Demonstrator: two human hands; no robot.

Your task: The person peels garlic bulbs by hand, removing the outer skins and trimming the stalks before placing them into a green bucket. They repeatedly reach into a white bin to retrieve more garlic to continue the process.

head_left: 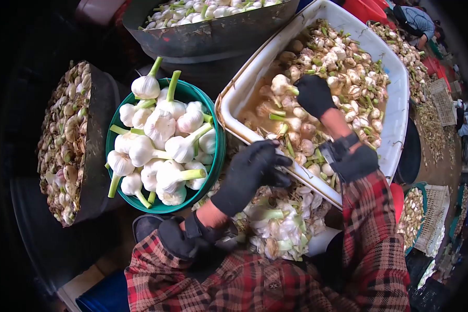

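My right hand, in a black glove, reaches into a white tub of murky water filled with unpeeled garlic. Its fingers close on the green stem of a garlic bulb at the tub's near-left side. My left hand, also gloved in black, hovers with curled fingers just outside the tub's front rim, above a heap of garlic skins and stalk trimmings on my lap. Whether the left hand holds anything is hidden.
A green basin heaped with clean white garlic bulbs stands at the left of the tub. A metal basin of garlic sits behind it, a dark bin of rough garlic at far left. Crates and another person are at right.
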